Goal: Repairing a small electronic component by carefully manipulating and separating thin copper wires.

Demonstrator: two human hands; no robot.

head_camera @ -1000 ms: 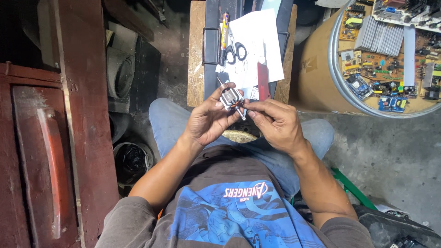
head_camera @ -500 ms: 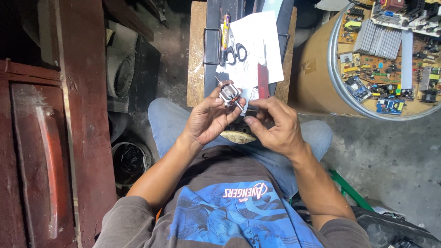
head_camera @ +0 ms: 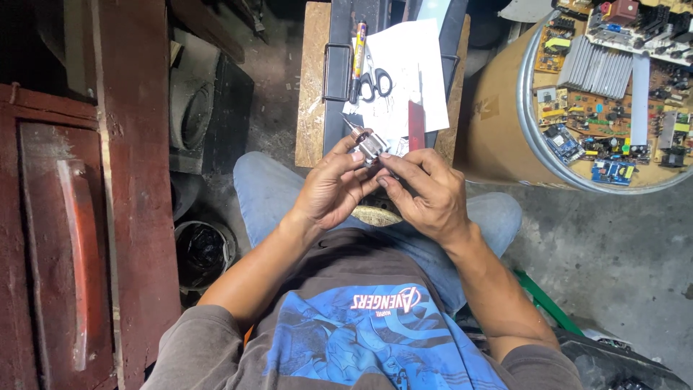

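Dim, uneven indoor light. The brightest spots sit at twelve o'clock, where the white paper sheet nearly washes out, and at two o'clock on the circuit boards. Deep shadow fills the top from ten to eleven o'clock. Focus is fair; edges bend slightly from the wide lens.

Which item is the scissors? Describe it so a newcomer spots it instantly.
Start at the wooden board in front of the person's knees, with a dark case lying on it. On the white paper atop that case lie the scissors, next to a yellow marker. Their two black loop handles set them apart from the straight marker and the red strip nearby.
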